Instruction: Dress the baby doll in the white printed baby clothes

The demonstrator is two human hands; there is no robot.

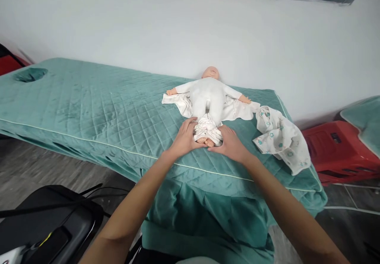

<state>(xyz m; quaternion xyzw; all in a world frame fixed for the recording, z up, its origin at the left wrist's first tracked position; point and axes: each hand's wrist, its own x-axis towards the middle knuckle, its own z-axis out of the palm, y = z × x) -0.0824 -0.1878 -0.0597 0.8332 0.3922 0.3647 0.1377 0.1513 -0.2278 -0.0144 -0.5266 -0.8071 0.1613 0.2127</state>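
Note:
A baby doll (207,92) with a white cloth body lies on its back, arms spread, head by the wall. Beneath it a pale baby shirt (241,109) is spread out to both sides. Bunched around its lower legs are white baby pants (207,124), with the feet poking out at the near end. My left hand (187,137) grips the left side of the bunched pants, thumb near the feet. On the other side, my right hand (230,142) holds the pants in the same way. Some fingertips are hidden behind the fabric.
Everything lies on a bed with a green quilted cover (118,113), which has a face hole (31,75) at the far left. A patterned white cloth (283,139) lies at its right end. Beyond stands a red plastic object (341,151); a black chair (53,216) is lower left.

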